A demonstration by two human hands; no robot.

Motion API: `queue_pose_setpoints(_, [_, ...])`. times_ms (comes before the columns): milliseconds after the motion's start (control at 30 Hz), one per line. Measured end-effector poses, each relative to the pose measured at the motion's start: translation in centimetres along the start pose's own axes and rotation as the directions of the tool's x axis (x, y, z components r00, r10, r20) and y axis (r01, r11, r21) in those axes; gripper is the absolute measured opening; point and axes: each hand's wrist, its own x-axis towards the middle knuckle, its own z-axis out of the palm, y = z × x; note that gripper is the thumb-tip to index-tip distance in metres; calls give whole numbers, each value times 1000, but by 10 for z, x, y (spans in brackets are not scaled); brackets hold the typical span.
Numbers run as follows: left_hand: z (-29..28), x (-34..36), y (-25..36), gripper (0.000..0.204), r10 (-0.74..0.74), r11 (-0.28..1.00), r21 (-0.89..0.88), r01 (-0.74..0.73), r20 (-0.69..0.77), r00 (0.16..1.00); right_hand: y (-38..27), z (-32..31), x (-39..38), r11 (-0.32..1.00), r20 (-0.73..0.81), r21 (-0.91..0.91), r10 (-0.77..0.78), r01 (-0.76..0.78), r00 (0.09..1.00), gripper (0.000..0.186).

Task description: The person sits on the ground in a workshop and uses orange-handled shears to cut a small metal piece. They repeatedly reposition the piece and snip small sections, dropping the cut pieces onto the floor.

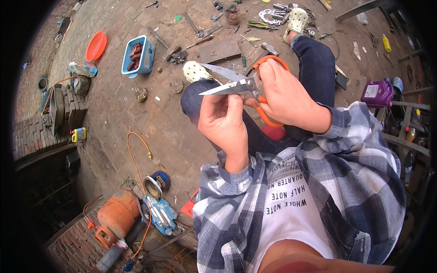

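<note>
A large pair of scissors [232, 86] with orange handles is held above my knees, its two blades spread apart and pointing left. My right hand [291, 98] is closed round the orange handles. Just below the lower blade is my left hand [225, 125], its fingers curled and its thumb drawn in toward them. Those fingertips lie against or right beside the blade near the pivot; what they pinch, if anything, is hidden. Beyond the blades, a pale clog [198, 72] shows on one foot, and a flat grey metal plate [221, 52] lies on the ground.
A hammer [269, 49], pliers [259, 25] and several metal parts lie ahead. To the left stand a blue tub [150, 57] with dark red pieces and an orange basin [96, 46]. An orange gas cylinder [119, 211] with a hose is at lower left; a purple jug [378, 93] stands right.
</note>
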Motion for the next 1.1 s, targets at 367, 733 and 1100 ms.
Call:
queue_pose_setpoints(367, [-8,2,-2,5,-47,999,-3,47,-20,999,3,-1,-3,991,158,131,11,-32,987,58])
queue_pose_setpoints(733, [-8,2,-4,7,-42,999,0,42,-29,999,8,2,0,998,-13,-22,-54,53,998,58])
queue_pose_setpoints(1100, [-12,3,-3,5,-84,996,-23,84,9,996,0,-1,-4,990,160,133,17,-39,987,58])
